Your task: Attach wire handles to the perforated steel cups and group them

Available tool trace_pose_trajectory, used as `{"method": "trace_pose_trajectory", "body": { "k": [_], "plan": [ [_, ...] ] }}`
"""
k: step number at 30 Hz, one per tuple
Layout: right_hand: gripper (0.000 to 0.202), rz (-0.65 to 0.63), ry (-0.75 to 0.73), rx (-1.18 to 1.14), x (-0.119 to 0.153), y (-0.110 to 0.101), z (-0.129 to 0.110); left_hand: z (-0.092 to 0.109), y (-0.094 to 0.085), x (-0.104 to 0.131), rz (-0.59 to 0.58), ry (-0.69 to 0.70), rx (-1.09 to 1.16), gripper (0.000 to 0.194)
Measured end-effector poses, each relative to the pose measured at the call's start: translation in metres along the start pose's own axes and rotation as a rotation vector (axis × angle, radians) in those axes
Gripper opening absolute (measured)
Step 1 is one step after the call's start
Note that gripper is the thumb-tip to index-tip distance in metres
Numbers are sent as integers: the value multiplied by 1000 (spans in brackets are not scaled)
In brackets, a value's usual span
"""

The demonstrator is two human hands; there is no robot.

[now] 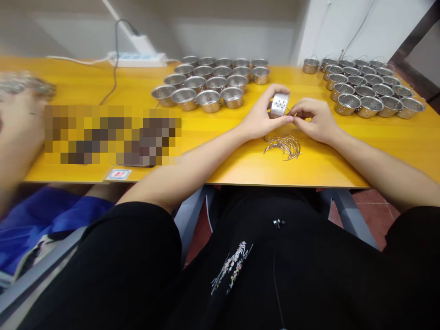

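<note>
A small metal cup with punched holes [279, 104] is tipped on its side in my left hand [264, 113], its perforated face showing. My right hand [314, 118] pinches a thin wire [288, 111] at the cup's right edge, and the fingertips of both hands nearly meet there. Just below the hands, a loose pile of curved wires [283, 146] lies on the yellow table [237, 160]. Rows of metal cups without visible handles [208, 101] stand behind and left of my hands. Cups with thin wire handles [369, 105] stand in rows to the right.
At the far left, another person's hand [20, 119] is beside a blurred metal heap [29, 84]. A white power strip [137, 59] with cables lies at the back. A pixelated area covers objects on the left, near a small label [118, 174] at the table's front edge.
</note>
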State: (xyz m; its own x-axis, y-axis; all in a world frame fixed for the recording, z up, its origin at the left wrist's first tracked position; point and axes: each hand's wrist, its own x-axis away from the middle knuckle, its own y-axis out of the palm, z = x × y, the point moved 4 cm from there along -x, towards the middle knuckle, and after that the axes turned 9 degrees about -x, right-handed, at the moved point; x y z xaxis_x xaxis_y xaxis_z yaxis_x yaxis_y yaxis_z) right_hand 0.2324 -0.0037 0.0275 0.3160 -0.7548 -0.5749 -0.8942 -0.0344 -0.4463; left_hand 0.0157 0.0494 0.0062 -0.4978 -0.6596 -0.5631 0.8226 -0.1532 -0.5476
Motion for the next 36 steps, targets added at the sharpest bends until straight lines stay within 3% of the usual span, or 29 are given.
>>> {"method": "trace_pose_trajectory", "body": {
  "k": [8, 14, 19, 25, 32, 36],
  "plan": [
    [59, 121, -17, 2, -3, -11, 23, -5, 8, 2, -71, 36, 92, 112],
    [59, 143, -15, 11, -2, -11, 24, -2, 2, 3, -48, 32, 12, 103],
    [62, 146, -40, 17, -3, -13, 22, -13, 2, 1, -40, -18, 30, 101],
    [53, 112, -56, 54, -2, -14, 17, -23, 8, 1, -63, -118, 83, 82],
    [41, 105, -25, 59, -4, -13, 24, -10, -4, 0, 15, -26, -78, 44],
    [35, 97, 10, 47, -5, -13, 26, -13, -8, -3, 22, -35, -129, 31]
  ]
}}
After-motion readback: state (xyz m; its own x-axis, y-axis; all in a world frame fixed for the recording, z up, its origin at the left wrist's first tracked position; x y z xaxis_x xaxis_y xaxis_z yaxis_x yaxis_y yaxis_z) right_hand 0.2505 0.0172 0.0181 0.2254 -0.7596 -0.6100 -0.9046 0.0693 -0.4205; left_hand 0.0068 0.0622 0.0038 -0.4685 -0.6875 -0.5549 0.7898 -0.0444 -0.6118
